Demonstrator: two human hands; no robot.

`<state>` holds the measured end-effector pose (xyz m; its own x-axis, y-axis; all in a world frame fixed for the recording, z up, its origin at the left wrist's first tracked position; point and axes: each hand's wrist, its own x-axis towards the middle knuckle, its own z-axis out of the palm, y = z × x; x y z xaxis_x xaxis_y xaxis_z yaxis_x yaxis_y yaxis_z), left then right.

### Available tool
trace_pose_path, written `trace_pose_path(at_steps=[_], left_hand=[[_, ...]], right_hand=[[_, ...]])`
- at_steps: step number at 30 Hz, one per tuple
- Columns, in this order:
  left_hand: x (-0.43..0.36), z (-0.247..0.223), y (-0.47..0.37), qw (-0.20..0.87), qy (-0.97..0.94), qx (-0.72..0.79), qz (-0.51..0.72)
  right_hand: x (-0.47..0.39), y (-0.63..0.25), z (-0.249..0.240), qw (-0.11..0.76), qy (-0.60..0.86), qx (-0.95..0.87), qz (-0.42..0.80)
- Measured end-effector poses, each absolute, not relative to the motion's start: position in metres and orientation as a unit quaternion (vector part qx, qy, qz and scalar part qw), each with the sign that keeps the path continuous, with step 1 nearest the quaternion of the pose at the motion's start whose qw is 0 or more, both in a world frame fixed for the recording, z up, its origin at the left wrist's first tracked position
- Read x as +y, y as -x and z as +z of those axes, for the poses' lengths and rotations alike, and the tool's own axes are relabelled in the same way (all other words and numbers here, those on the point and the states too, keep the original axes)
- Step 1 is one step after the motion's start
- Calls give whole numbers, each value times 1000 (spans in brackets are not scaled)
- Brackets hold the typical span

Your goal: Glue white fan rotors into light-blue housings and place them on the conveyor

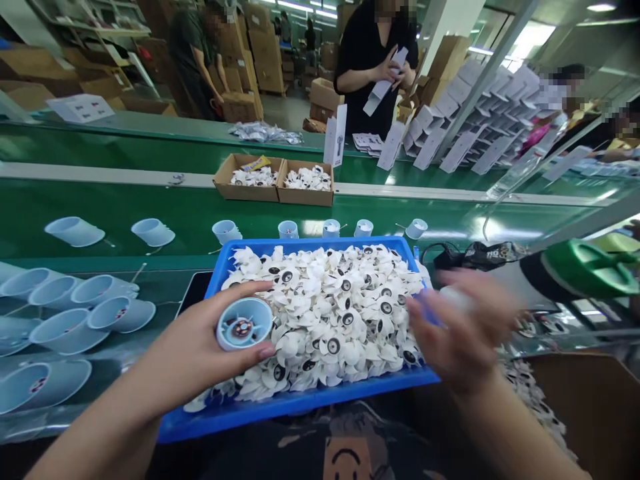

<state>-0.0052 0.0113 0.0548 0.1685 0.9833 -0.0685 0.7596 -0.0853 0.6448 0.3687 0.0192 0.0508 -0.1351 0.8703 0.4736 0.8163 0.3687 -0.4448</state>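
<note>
My left hand [200,340] is wrapped round a light blue cup-shaped housing [245,323], its open end up and a copper-coloured motor part showing inside. Over the right edge of the blue tray, my right hand [463,323] is smeared by motion. Something whitish shows at its fingers, too blurred to name. Between the hands lies the blue tray [300,403], heaped with small white fan blades [325,300] with dark round hubs.
Many light blue housings [65,330] stand at the left, with a row of others [226,232] behind the tray. Two cardboard boxes [305,197] hold white parts. A green-lidded bottle [550,273] lies right. Across the bench a person [375,67] holds a folded white carton.
</note>
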Motion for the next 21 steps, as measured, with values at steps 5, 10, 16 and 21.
trace_pose_path(at_steps=[5,10,16,21], left_hand=[[3,63,-16,286,-718,594,223],[-1,62,-15,289,-704,594,261],[3,58,-11,320,-726,551,261],[0,60,-18,297,-756,519,266]], right_hand=[[74,-320,35,148,444,-883,39],[86,-312,38,139,461,-875,52],[80,-305,43,226,517,-815,133],[57,-312,66,331,491,-735,330]])
